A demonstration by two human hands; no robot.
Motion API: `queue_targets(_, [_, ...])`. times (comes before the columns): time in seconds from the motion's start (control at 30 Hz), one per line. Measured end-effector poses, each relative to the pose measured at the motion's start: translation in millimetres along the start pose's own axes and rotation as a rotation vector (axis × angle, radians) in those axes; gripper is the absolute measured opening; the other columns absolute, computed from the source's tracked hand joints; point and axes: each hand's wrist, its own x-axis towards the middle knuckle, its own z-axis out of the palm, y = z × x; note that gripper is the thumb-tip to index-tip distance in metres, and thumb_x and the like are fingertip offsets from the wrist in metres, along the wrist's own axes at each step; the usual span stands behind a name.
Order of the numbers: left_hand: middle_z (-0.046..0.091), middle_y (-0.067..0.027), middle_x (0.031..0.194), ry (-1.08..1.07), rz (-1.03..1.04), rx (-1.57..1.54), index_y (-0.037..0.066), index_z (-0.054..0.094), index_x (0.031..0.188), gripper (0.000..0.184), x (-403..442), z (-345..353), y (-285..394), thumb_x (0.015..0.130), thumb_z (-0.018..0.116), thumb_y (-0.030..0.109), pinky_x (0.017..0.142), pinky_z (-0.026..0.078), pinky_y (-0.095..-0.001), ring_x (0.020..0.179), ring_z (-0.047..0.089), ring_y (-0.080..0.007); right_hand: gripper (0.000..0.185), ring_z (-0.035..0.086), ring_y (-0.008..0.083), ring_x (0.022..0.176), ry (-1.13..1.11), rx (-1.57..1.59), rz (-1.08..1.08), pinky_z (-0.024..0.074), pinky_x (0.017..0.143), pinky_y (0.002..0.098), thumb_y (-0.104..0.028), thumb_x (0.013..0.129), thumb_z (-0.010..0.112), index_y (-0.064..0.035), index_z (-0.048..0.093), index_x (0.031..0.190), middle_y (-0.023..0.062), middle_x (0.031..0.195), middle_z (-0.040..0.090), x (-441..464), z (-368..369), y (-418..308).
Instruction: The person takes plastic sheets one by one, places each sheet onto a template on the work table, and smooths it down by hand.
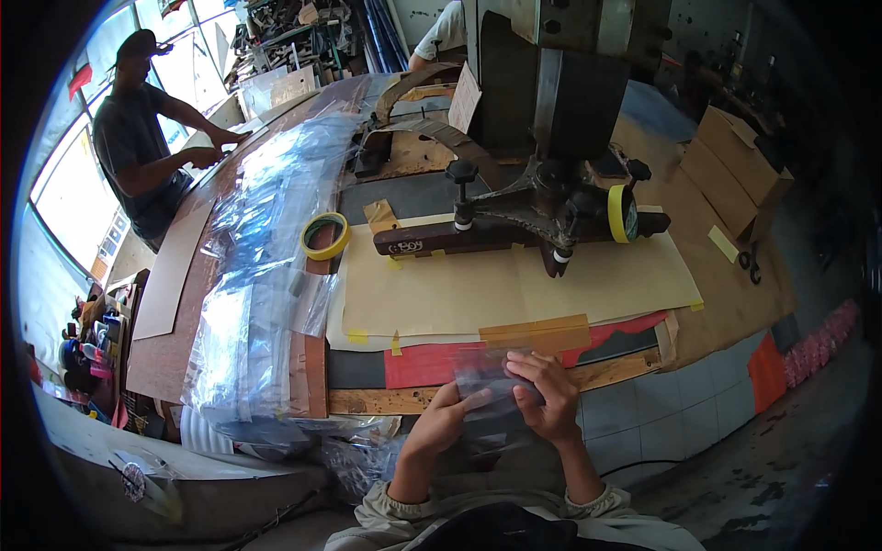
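Note:
Both of my hands hold a small clear plastic bag [482, 375] above the wooden front edge of the work table. My left hand [441, 424] pinches its lower left part with the thumb on top. My right hand [548, 399] grips its right side, fingers bent over it. Behind the bag lie a red sheet [423, 365] and a cream paper sheet [441, 298] with bits of yellow tape. A dark metal bar [524, 230] of a press rests across the paper. What is inside the bag is too blurred to tell.
Stacked clear plastic sleeves [266, 248] lie left of the paper, beside a yellow tape roll [325, 236]. Another tape roll [622, 214] stands by the bar. A cardboard box [735, 170] and scissors [750, 264] are at the right. A person [142, 147] works at the far left.

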Motion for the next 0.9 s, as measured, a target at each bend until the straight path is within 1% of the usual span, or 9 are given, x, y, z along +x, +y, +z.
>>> queue_targets(0.03, [0.058,-0.0056,0.097,0.002,-0.01,-0.001,-0.001,0.052,0.105,0.026,0.2,-0.7,-0.3,0.084,0.054,0.013,0.077,0.042,-0.0254,0.088,0.053,-0.0116,0.019,0.058,0.0266,0.089,-0.015,-0.004,-0.001,0.0438,0.083,0.0376,-0.014,0.079,0.058,-0.0022,0.058,0.094,0.0118,0.098,0.06,-0.8,-0.4,0.3])
queue_targets(0.37, [0.056,-0.0058,0.099,0.001,-0.029,0.037,-0.001,0.052,0.106,0.026,-0.5,-0.4,0.8,0.085,0.054,0.014,0.078,0.041,-0.0247,0.09,0.051,-0.0108,0.02,0.058,0.0271,0.088,-0.016,-0.019,-0.005,0.0442,0.083,0.0381,-0.014,0.078,0.057,-0.0024,0.058,0.094,0.0105,0.097,0.06,-0.6,0.3,0.3])
queue_targets(0.9, [0.058,-0.0054,0.096,0.01,-0.012,0.031,-0.003,0.053,0.104,0.024,-1.4,-0.4,0.2,0.084,0.054,0.012,0.076,0.041,-0.0251,0.086,0.052,-0.0106,0.02,0.058,0.0273,0.088,-0.024,-0.027,-0.014,0.0444,0.083,0.0383,-0.013,0.077,0.057,-0.0016,0.058,0.094,0.0111,0.097,0.06,-0.4,-0.4,0.7])
